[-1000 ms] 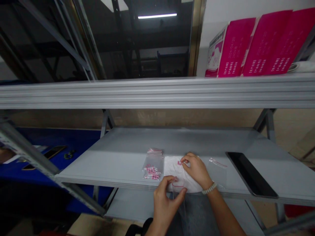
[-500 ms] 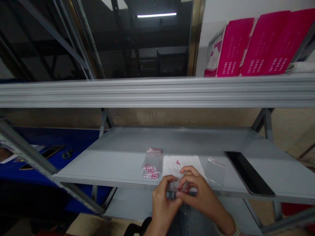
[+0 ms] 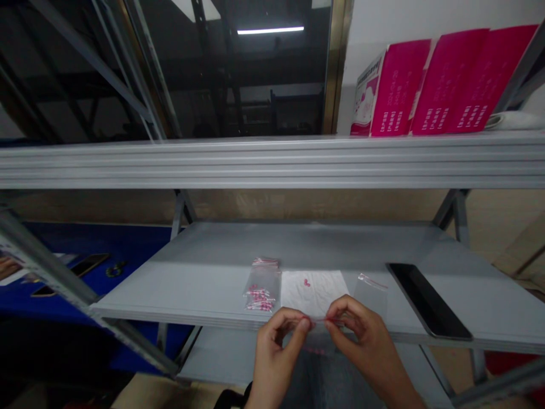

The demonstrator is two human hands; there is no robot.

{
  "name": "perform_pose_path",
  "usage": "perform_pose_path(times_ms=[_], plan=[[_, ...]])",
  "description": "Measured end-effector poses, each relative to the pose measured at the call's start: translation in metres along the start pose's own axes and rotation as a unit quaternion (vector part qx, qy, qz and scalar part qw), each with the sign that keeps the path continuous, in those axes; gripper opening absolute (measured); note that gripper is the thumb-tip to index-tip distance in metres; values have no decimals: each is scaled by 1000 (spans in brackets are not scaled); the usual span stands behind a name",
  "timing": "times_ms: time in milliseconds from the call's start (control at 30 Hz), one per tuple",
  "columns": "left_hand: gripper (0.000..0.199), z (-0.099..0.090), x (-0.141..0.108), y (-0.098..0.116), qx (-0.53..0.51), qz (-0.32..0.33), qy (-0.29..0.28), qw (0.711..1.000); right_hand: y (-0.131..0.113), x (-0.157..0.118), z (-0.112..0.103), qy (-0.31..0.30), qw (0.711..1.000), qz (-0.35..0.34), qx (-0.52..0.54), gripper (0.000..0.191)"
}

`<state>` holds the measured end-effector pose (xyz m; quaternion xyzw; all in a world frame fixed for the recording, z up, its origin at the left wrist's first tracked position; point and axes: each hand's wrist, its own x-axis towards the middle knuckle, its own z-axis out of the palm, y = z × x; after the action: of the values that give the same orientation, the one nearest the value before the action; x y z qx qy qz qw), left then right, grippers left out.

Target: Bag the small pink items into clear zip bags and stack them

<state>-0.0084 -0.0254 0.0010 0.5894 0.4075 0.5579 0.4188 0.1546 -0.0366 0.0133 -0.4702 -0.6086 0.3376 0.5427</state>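
Note:
A clear zip bag (image 3: pixel 317 343) with small pink pieces low inside hangs between my hands, over the shelf's front edge. My left hand (image 3: pixel 281 341) pinches the left end of its top edge, and my right hand (image 3: pixel 361 335) pinches the right end. Just beyond them a white paper sheet (image 3: pixel 317 289) lies on the grey shelf, with a few pink pieces (image 3: pixel 306 282) on it. To the left is a stack of clear bags (image 3: pixel 263 284) holding pink pieces. A flat clear bag (image 3: pixel 370 295) lies to the right of the paper, partly behind my right hand.
A black tablet-like device (image 3: pixel 428 301) lies on the shelf (image 3: pixel 213 255) at right. Pink boxes (image 3: pixel 447 82) stand on the upper ledge (image 3: pixel 255 165). On the blue table (image 3: pixel 140 244) at left are a phone (image 3: pixel 91 262), a beaded ring (image 3: pixel 114 269) and another person's hand (image 3: pixel 8 266).
My hands have moved apart from a close cluster and now stretch the bag's top edge between them. At far left, the other person's hand shows more.

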Motion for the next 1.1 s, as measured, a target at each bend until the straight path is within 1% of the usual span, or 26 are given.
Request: perform_pose_path(times_ms=[67,133,200,267,467,633,800,1000,1100], plan=[[18,0,-1,4,24,1,14,1000,-3,-1,0,-8,1000,4,-4,8],[18,0,-2,7,45,5,23,999,-5,0,0,-33,999,12,-9,13],[17,0,-4,9,61,16,27,998,-8,2,2,-59,998,15,-10,9],[17,1,-5,10,76,28,27,996,-9,3,5,-73,997,13,-6,4],[17,1,-7,13,94,50,22,994,-10,5,11,-51,999,-4,-15,9],[16,-4,-5,16,104,61,45,992,-10,5,10,-48,999,-11,-1,8],[15,-9,-5,16,106,60,48,991,-5,8,11,-40,999,-9,-4,8],[14,-20,-5,16,112,48,55,991,1,13,20,-51,999,-9,12,9],[13,-30,-2,16,106,51,74,990,2,17,27,-59,998,-6,36,8]])
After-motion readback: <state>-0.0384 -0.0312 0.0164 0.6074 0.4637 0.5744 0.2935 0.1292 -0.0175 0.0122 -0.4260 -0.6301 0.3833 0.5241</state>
